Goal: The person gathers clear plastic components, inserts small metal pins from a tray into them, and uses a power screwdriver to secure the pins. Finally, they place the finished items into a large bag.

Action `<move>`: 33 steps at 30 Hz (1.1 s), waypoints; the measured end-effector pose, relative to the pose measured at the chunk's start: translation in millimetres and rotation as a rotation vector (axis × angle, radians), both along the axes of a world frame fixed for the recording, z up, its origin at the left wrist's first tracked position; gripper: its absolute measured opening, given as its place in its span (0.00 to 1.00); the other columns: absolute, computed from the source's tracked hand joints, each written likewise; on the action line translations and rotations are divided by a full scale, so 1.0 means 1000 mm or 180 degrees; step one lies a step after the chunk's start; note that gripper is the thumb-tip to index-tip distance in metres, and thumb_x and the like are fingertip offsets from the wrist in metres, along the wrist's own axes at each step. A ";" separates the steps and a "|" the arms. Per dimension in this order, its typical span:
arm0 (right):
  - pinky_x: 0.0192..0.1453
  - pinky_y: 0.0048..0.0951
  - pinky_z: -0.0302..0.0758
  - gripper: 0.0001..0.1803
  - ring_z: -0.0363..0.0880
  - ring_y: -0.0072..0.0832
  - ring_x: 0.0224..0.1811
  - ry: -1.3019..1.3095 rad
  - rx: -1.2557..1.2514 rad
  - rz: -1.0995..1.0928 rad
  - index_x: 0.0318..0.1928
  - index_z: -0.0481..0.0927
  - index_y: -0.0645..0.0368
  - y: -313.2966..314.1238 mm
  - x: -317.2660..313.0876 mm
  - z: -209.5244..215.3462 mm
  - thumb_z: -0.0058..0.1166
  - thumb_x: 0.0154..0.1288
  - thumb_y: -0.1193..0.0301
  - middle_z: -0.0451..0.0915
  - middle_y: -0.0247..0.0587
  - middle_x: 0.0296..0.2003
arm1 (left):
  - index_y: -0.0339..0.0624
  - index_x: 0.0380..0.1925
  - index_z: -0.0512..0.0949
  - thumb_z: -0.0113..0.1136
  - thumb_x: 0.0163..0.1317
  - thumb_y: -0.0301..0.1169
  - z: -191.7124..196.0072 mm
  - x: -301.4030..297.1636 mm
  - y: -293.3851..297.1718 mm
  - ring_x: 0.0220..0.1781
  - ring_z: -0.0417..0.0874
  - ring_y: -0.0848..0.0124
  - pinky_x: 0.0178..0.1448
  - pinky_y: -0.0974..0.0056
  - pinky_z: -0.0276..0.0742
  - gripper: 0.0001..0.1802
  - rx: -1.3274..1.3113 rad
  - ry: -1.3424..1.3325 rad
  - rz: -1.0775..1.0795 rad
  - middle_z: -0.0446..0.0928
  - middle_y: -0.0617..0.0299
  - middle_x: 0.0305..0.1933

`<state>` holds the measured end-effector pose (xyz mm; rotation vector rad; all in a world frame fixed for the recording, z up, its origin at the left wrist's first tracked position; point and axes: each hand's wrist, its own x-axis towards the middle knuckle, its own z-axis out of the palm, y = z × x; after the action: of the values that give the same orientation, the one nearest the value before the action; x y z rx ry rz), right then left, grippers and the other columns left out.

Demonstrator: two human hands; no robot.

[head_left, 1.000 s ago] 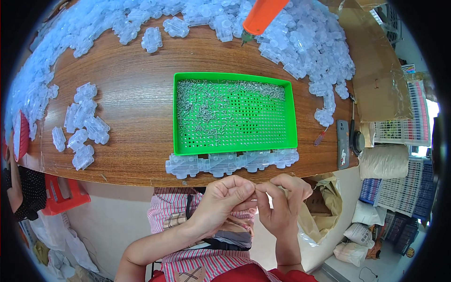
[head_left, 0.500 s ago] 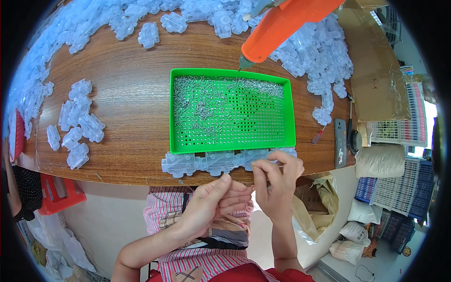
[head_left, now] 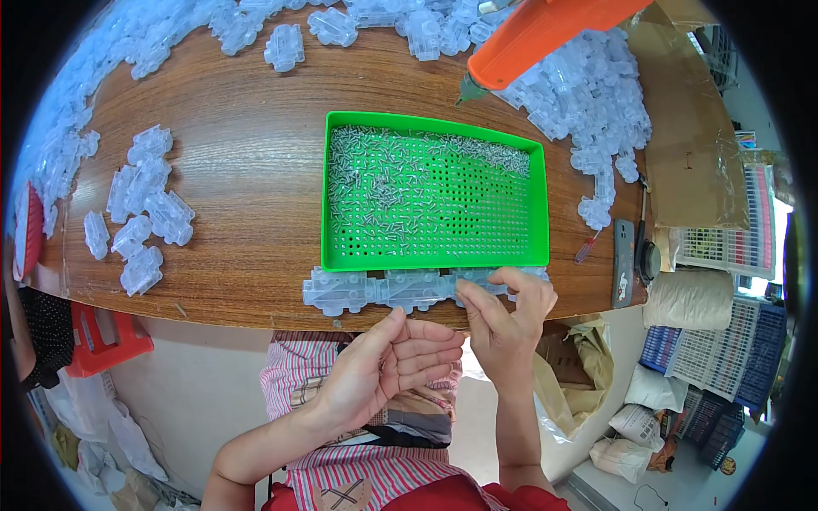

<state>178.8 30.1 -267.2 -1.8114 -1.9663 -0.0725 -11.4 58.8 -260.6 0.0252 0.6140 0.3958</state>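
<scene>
My left hand (head_left: pixel 375 370) is held palm up and slightly cupped just off the table's front edge, fingers stretched out. I make out nothing lying in its palm. Thumb and forefinger of my right hand (head_left: pixel 509 328) are pinched together over a row of clear plastic housings (head_left: pixel 336 291); whatever small thing they hold is too small to make out. The row lies along the front edge, its right part half hidden by that hand. Directly behind stands a green perforated tray (head_left: pixel 434 262) with many small silver screws (head_left: pixel 375 192) scattered inside, thickest at the left and back.
An orange power screwdriver (head_left: pixel 545 43) hangs above the tray's back right. Clear housings are heaped at the back right (head_left: pixel 588 94) and far left, with a small cluster (head_left: pixel 145 200) at left. A phone (head_left: pixel 624 264) and a small screwdriver (head_left: pixel 586 249) lie at right.
My left hand has opened out, its palm turning more upward. My right hand stays pinched over the row. The whole view has shifted slightly, moving the tray and driver up and right in it.
</scene>
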 end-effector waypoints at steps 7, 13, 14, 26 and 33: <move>0.45 0.31 0.63 0.10 0.68 0.30 0.38 0.1108 0.0061 -0.0230 0.39 0.85 0.51 -0.009 -0.009 0.026 0.64 0.54 0.76 0.74 0.33 0.38 | 0.31 0.67 0.60 0.22 0.72 0.62 0.001 0.004 0.005 0.73 0.63 0.60 0.76 0.56 0.57 0.45 -0.0064 -0.0630 0.0239 0.62 0.48 0.71; 0.47 0.34 0.64 0.14 0.71 0.30 0.42 0.0900 -0.0319 0.0737 0.41 0.85 0.51 -0.015 -0.036 0.048 0.65 0.52 0.71 0.74 0.31 0.41 | 0.30 0.70 0.52 0.19 0.67 0.68 -0.003 0.006 0.009 0.73 0.62 0.57 0.75 0.56 0.58 0.51 -0.0236 -0.1447 0.0221 0.53 0.47 0.75; 0.47 0.34 0.63 0.16 0.70 0.29 0.42 0.0808 -0.0332 0.0762 0.44 0.85 0.51 -0.014 -0.037 0.048 0.67 0.51 0.70 0.74 0.30 0.41 | 0.30 0.70 0.52 0.19 0.67 0.68 -0.002 0.008 0.009 0.73 0.62 0.57 0.75 0.56 0.58 0.51 -0.0235 -0.1452 0.0224 0.53 0.47 0.75; 0.45 0.32 0.60 0.16 0.69 0.28 0.40 0.0718 -0.0236 0.0624 0.42 0.86 0.50 -0.019 -0.049 0.039 0.68 0.49 0.71 0.74 0.29 0.40 | 0.34 0.71 0.52 0.21 0.69 0.65 -0.001 0.016 0.005 0.71 0.66 0.62 0.72 0.61 0.65 0.47 -0.0056 -0.1377 0.0311 0.61 0.50 0.70; 0.43 0.32 0.64 0.14 0.69 0.29 0.41 0.1327 -0.0186 0.0540 0.36 0.85 0.50 -0.020 -0.039 0.034 0.71 0.44 0.71 0.74 0.31 0.40 | 0.32 0.69 0.55 0.26 0.75 0.56 -0.009 0.010 0.002 0.69 0.69 0.60 0.72 0.58 0.65 0.39 -0.0030 -0.1173 0.0197 0.63 0.48 0.70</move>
<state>139.6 9.9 -233.2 -1.5338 -1.8213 0.3890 -1.2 60.6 -269.3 -0.0749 0.2531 0.4444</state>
